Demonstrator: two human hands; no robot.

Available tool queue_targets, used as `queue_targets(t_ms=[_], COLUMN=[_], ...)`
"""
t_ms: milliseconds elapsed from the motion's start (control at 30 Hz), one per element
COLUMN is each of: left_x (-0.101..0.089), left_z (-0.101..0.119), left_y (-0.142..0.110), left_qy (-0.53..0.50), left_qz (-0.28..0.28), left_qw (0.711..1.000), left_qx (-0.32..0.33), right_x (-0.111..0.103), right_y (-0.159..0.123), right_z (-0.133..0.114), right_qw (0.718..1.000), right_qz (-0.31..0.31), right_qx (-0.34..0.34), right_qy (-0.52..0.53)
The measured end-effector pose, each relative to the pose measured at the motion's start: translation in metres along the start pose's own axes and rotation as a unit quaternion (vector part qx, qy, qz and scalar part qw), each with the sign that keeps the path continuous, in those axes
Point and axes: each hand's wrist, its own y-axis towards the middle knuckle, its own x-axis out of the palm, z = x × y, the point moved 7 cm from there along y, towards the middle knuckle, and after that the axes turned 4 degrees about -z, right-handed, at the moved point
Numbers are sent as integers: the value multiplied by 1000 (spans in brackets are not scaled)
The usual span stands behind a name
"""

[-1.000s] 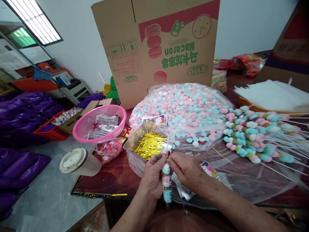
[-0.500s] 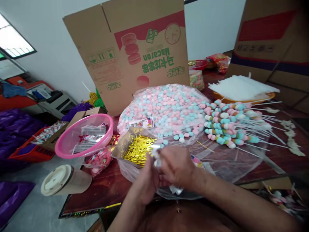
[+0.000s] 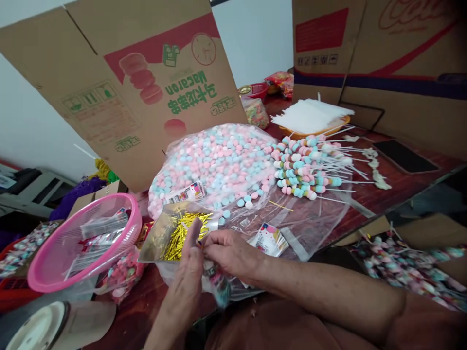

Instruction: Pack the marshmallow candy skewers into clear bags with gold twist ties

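My left hand [image 3: 187, 272] and my right hand [image 3: 228, 253] meet at the table's near edge, both closed on a bagged marshmallow skewer [image 3: 220, 287] that points down and is blurred. The fingertips pinch at its top end. Just beyond them lies an open bag of gold twist ties [image 3: 178, 233]. A large clear bag of pink and blue marshmallows [image 3: 215, 160] sits behind, with a pile of finished marshmallow skewers [image 3: 306, 165] to its right. Printed wrappers [image 3: 268, 239] lie on the plastic sheet beside my right hand.
A pink basket [image 3: 44, 272] with packets stands at left, a lidded cup [image 3: 54, 325] below it. A "Macaron" cardboard box [image 3: 120, 82] and other boxes [image 3: 383, 58] stand behind. A tray of white sheets [image 3: 310, 116] and a dark phone [image 3: 404, 155] lie at right. Bagged skewers [image 3: 401, 267] fill a carton lower right.
The view has swung right and tilted. My hands stayed together on the bagged skewer, which has dropped lower and tipped; the carton at lower right came into sight.
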Motion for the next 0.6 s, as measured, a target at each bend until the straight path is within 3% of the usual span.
queue_targets(t_ms=[67, 167, 233, 267, 367, 433, 533, 600], left_x=[-1, -4, -2, 4, 33, 53, 90, 119], left_z=[-3, -8, -3, 5, 39, 55, 56, 52], left_y=[0, -4, -6, -8, -24, -31, -25, -18], left_qy=[43, 78, 134, 188, 340, 396, 494, 544], left_qz=[40, 45, -24, -95, -310, -364, -330, -262], left_qw=[998, 996, 991, 977, 873, 799, 728, 698], left_qx=[4, -15, -16, 5, 164, 268, 341, 385], right_x=[-4, -12, -13, -14, -20, -37, -80, -98], right_y=[3, 3, -3, -9, -36, -53, -67, -78], right_z=[1, 1, 12, 20, 40, 42, 21, 5], right_qw=[998, 998, 997, 994, 967, 961, 982, 961], right_qz=[22, 7, -51, -89, -225, -261, -150, -80], right_qx=[0, -23, -1, 19, 69, 57, -56, -119], right_qy=[56, 52, 52, 62, 99, 71, -104, -235])
